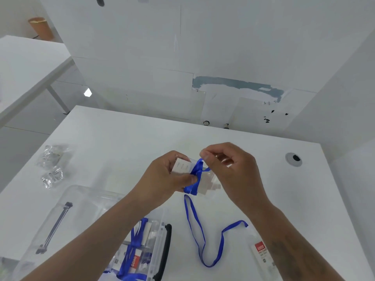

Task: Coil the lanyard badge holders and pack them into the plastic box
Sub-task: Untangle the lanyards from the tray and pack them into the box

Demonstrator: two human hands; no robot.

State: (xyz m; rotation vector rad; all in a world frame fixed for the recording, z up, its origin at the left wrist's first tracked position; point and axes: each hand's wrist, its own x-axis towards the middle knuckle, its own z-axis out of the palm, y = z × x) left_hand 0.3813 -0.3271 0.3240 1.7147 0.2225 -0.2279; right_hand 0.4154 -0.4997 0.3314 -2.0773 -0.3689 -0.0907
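My left hand (169, 175) grips a clear badge holder (183, 167) with a white card inside, held above the table. A blue lanyard (195, 177) is wound a few turns around the holder. My right hand (227, 165) pinches the blue strap at the top of the holder. The rest of the strap trails down in a long loop (205, 244) lying on the white table (121, 138). The clear plastic box (160, 236) sits at the lower left, under my left forearm, with packed badge holders and blue lanyards (135, 250) inside.
The box's clear lid (60, 216) with its black latch bar lies left of the box. Crumpled clear wrappers (51, 165) sit at the table's left side. A packaged badge holder with a red label (260, 252) lies by my right forearm. A cable grommet (293, 159) is far right.
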